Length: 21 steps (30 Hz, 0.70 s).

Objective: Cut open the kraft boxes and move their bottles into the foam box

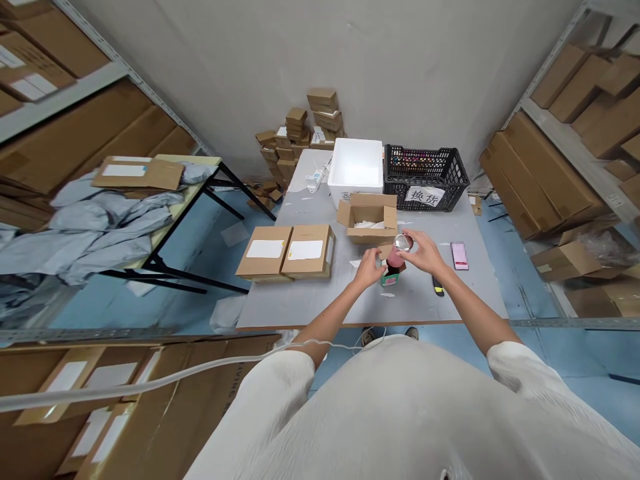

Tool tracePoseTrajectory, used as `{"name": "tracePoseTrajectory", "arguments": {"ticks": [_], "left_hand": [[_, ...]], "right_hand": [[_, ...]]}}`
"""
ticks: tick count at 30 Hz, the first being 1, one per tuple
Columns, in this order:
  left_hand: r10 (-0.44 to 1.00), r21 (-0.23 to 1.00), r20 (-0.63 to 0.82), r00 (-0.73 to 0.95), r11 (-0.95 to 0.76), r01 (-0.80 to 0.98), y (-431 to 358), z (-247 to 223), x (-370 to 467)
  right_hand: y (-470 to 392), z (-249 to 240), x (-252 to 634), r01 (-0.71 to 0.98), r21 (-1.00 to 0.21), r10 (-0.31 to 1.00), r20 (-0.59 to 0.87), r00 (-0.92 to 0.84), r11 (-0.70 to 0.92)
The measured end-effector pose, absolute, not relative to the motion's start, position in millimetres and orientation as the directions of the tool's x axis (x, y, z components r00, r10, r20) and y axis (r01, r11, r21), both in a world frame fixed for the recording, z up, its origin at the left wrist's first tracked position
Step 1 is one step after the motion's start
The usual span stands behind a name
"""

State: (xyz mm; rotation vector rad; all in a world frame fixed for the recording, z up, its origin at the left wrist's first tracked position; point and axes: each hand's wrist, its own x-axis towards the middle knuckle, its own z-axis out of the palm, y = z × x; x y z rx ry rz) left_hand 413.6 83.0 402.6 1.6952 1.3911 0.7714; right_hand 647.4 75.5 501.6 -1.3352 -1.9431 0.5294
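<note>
My right hand (pixel 426 253) is closed around a pink bottle with a round silver cap (pixel 399 252), held tilted over a small green box (pixel 389 279). The bottle's dark lower end is at the box's open top; how far inside it sits I cannot tell. My left hand (pixel 370 269) is closed at the left side of the green box, its fingertips on the upper edge. Just behind stands an open cardboard box (pixel 373 233) with white material inside. A black and yellow cutter (pixel 438 287) lies right of the green box.
Two closed cartons (pixel 305 267) sit on the grey table (pixel 280 303) at left. A white foam bin (pixel 356 167) and a black crate (pixel 425 179) stand at the back. A phone (pixel 459 256) lies at right. A white cable (pixel 210 365) crosses in front of me.
</note>
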Motion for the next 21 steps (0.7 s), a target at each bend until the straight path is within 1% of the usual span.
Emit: {"name": "tracePoseTrajectory", "arguments": {"ticks": [6, 10, 14, 21], "left_hand": [[0.959, 0.772, -0.179, 0.222, -0.003, 0.636, 74, 399, 424], [0.953, 0.735, -0.210, 0.220, 0.005, 0.678, 76, 394, 428], [0.951, 0.760, -0.237, 0.198, 0.055, 0.647, 79, 389, 424], [0.950, 0.843, -0.277, 0.146, 0.168, 0.510, 77, 384, 414]], "right_hand": [[75, 494, 645, 0.621, -0.667, 0.911, 0.330, -0.249, 0.411], [73, 493, 642, 0.617, -0.672, 0.912, 0.310, -0.269, 0.410], [70, 492, 641, 0.606, -0.682, 0.913, 0.304, -0.274, 0.409], [67, 493, 631, 0.592, -0.696, 0.912, 0.273, -0.304, 0.406]]}}
